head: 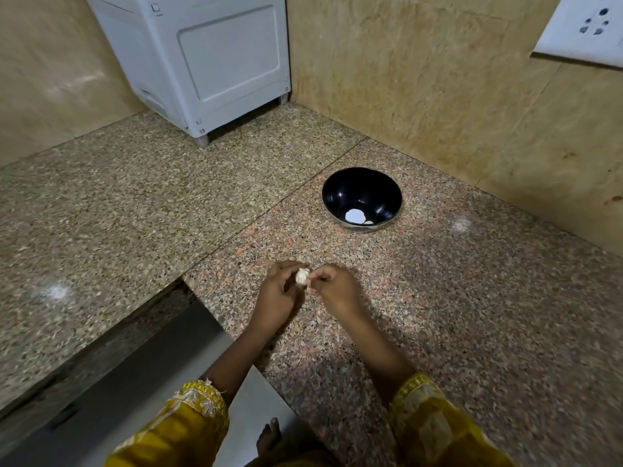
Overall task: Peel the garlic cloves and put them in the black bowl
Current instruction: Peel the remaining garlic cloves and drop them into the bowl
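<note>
A small white garlic piece (302, 276) with papery skin is held between both hands just above the granite counter. My left hand (278, 293) grips it from the left with curled fingers. My right hand (332, 288) pinches its right side with thumb and fingertips. The black bowl (337, 190) stands farther back and slightly right, apart from the hands. A pale clove (368, 222) lies at the bowl's bottom beside a bright light reflection.
A white appliance (215, 59) stands in the back corner on short legs. Beige tiled walls close the back and right, with a white socket plate (590, 26) at upper right. The counter's inner edge (188, 288) drops away at the left front.
</note>
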